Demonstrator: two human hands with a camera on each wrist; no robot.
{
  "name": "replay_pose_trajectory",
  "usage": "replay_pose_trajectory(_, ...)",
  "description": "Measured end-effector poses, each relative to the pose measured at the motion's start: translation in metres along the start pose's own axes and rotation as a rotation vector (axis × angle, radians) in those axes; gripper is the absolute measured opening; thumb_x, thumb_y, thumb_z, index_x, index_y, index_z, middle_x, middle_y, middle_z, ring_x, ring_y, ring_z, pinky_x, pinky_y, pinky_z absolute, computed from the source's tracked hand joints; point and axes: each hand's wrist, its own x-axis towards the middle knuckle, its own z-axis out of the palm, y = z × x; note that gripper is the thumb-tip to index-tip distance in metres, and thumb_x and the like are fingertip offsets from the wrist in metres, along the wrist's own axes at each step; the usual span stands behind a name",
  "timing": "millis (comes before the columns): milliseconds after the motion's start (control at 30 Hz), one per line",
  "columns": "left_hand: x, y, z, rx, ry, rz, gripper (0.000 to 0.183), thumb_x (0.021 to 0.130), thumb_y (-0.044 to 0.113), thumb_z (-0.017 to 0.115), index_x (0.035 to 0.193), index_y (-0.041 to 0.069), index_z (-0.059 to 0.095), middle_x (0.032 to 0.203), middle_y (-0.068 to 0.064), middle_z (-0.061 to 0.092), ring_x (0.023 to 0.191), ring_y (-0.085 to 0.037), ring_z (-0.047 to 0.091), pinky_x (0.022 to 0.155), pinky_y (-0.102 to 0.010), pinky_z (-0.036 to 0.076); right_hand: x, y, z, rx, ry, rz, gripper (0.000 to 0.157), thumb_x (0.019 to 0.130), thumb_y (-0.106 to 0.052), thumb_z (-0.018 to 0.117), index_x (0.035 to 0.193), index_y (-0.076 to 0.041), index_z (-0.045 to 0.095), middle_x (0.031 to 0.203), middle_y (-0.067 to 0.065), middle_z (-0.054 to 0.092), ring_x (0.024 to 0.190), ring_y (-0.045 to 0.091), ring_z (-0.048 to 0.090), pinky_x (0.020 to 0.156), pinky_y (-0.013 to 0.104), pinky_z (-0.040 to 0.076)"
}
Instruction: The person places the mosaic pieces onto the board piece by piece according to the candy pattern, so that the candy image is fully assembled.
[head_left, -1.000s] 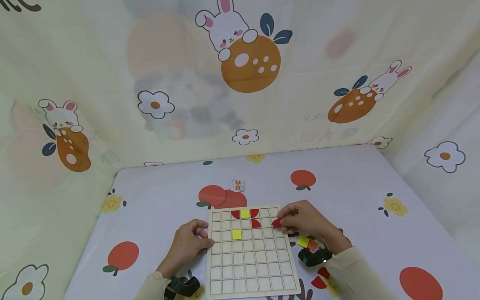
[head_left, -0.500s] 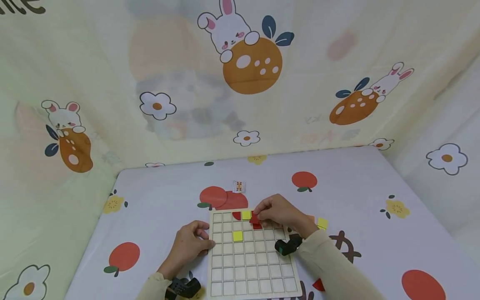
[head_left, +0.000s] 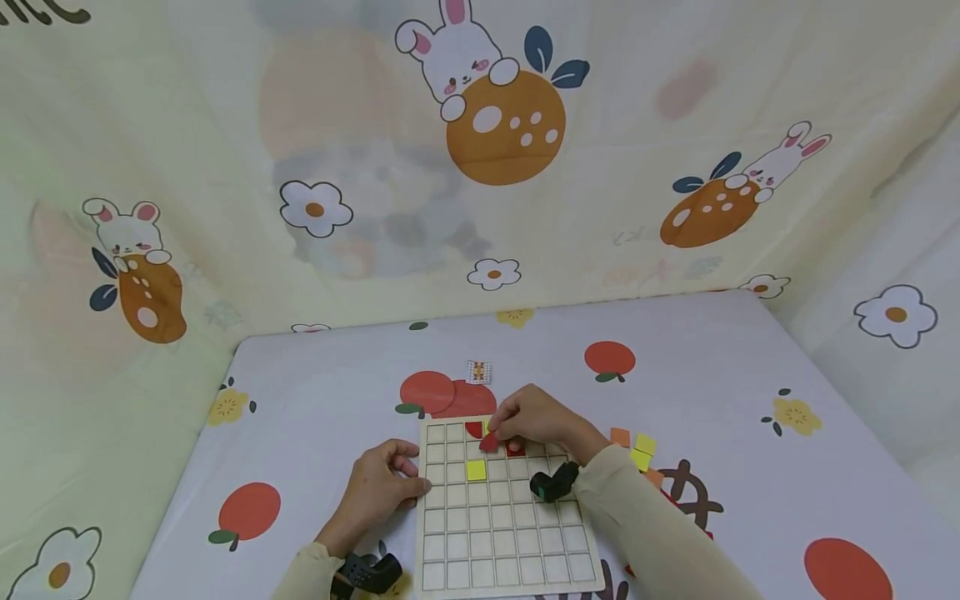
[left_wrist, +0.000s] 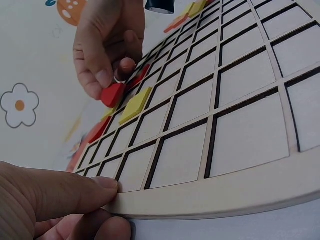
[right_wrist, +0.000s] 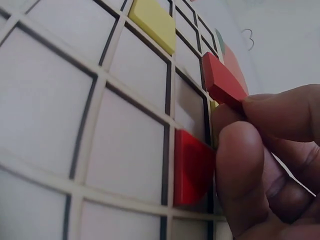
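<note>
A wooden grid board [head_left: 513, 546] lies on the table in front of me. At its left edge my left hand [head_left: 378, 485] grips the rim, thumb [left_wrist: 85, 197] on top and fingers below. My right hand [head_left: 546, 422] pinches a red quarter-circle tile [right_wrist: 225, 80] between thumb and finger, tilted just above the board's upper rows. Below those fingers another red tile [right_wrist: 192, 170] sits in a cell. One more red tile [head_left: 473, 429] lies in the top row, beside a yellow tile mostly covered by the hand. A yellow square tile [head_left: 476, 471] occupies a cell in the third row.
Orange tiles [head_left: 619, 437] and yellow tiles [head_left: 642, 450] lie loose right of the board, partly behind the right sleeve [head_left: 652, 508], with red bits showing past it. A small patterned card [head_left: 478, 372] lies beyond the board. A printed curtain [head_left: 360, 275] stands behind the table.
My right hand has carried the red tile leftward from the board's right edge to above its upper rows. The left hand stays on the left edge.
</note>
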Motion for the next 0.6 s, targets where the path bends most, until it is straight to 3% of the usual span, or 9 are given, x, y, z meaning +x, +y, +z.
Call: replay_pose_trajectory(600, 0.001, -0.001, 0.002, 0.004, 0.007, 0.011, 0.045, 0.079, -0.002, 0.086, 0.119, 0.000, 0.066, 0.089, -0.008, 0.063, 0.066, -0.015, 0.063, 0.056, -0.027, 0.058, 0.005, -0.007, 0.012, -0.041, -0.005, 0.022, 0.005, 0.093, -0.002, 0.073, 0.091, -0.003, 0.078, 0.079, 0.005, 0.072, 0.059, 0.015, 0.059, 0.061, 0.026, 0.054)
